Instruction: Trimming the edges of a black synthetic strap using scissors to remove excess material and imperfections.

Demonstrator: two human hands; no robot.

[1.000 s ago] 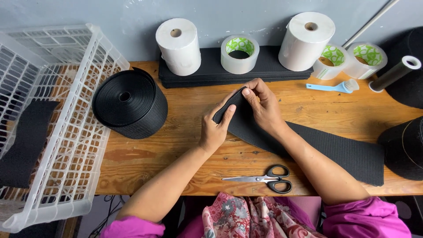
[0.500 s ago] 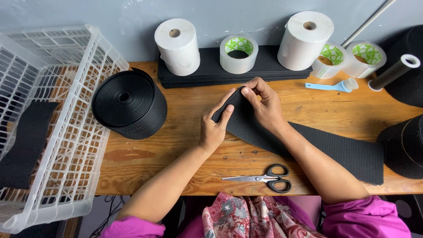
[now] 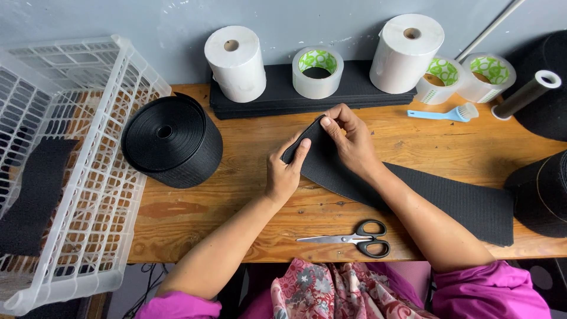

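Two hands on one black fabric strip [image 3: 449,201]: left hand [image 3: 284,171] and right hand [image 3: 348,142] pinch its far-left end, hiding that edge; right end partly under forearm.

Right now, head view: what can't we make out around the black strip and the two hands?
- Black strip: its near end is hidden under the right hand and left hand, so the grip there is unclear.
- Black roll at right: cut off by the frame edge.
- White basket: cut off at left; its lattice partly hides the dark piece inside.
- Scissors: blade tips too small to judge.
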